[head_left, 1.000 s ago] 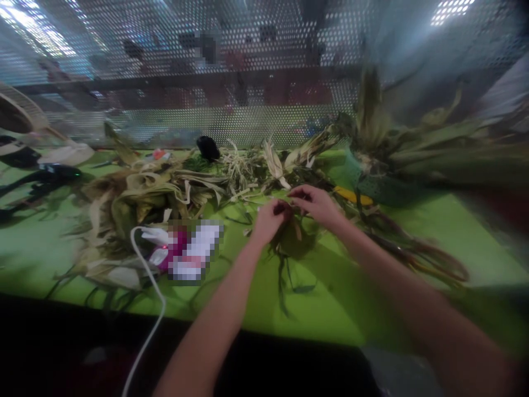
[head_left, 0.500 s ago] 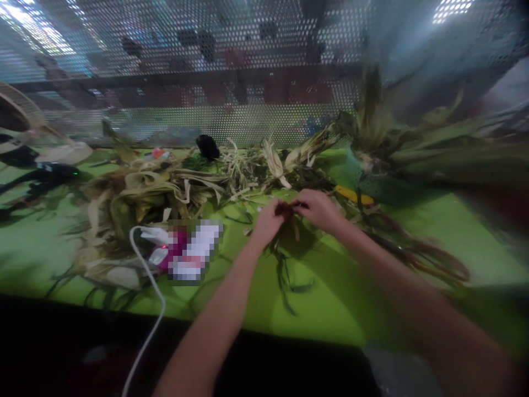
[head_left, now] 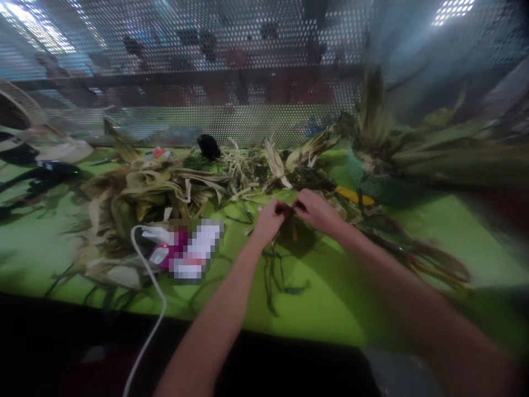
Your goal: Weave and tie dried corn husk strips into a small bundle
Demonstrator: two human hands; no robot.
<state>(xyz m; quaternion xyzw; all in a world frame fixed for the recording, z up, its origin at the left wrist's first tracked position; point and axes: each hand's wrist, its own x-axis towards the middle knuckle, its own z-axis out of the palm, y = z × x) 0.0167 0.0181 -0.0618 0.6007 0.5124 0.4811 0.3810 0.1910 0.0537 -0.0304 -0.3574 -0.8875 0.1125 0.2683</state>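
My left hand (head_left: pixel 271 219) and my right hand (head_left: pixel 313 208) meet over the middle of the green table (head_left: pixel 306 309). Both are closed in a pinch, fingertips almost touching. Between them is a thin dark plant strip, partly hidden by the fingers. Dark, limp strips (head_left: pixel 273 281) dangle below my left hand toward the tabletop. A pale piece of husk (head_left: pixel 294 229) shows under the fingertips. Just beyond my hands lie dried corn husks (head_left: pixel 275 162) and a tangle of shredded strips (head_left: pixel 242 165).
A large heap of dry husks (head_left: pixel 144 193) covers the left side, beside a pixelated object (head_left: pixel 198 253) and a white cable (head_left: pixel 159 292). A green container (head_left: pixel 355 171) with long leaves stands right, near a yellow object (head_left: pixel 354 195). Behind rises a perforated metal panel (head_left: pixel 248 82).
My fingertips have drawn slightly apart. The dangling dark strips have swung to the left, while the pinch of both hands stays in nearly the same place.
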